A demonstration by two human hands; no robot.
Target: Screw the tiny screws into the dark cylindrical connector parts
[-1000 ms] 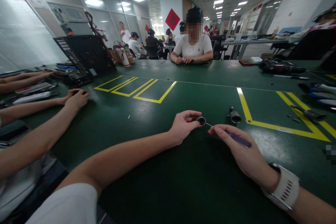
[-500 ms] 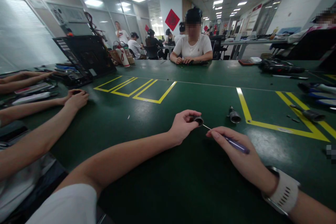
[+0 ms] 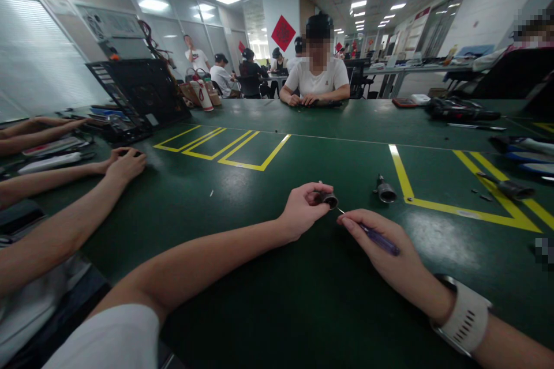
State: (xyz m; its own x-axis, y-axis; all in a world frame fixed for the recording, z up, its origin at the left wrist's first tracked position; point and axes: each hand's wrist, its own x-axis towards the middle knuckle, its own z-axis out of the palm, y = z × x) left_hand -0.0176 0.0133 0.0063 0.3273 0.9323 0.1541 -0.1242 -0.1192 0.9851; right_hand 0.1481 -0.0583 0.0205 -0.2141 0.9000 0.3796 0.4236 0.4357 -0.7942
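Note:
My left hand (image 3: pixel 305 207) grips a small dark metal cup-shaped part (image 3: pixel 331 200) between thumb and fingers, its round opening turned toward my right. In my right hand (image 3: pixel 381 242) is a screwdriver with a purple translucent handle (image 3: pixel 381 240). Its thin shaft (image 3: pixel 341 211) points at the rim of the cup-shaped part; whether the tip touches or enters it I cannot tell. A similar metal part with a short stem (image 3: pixel 385 190) lies on the green table just beyond my right hand. Farther right rests another one (image 3: pixel 515 189), across the yellow tape.
Yellow tape (image 3: pixel 467 209) marks areas on the green table (image 3: pixel 259 213). Small dark pieces (image 3: pixel 485 198) lie at the right, near a pen (image 3: pixel 476 127) and a black bundle (image 3: pixel 461 109). Another person's hands (image 3: pixel 125 164) work at the left. A person (image 3: pixel 318 78) sits opposite.
My right hand and the screwdriver have moved slightly left, closer to the metal part, so less of the shaft shows. The part in my left hand has tilted a little.

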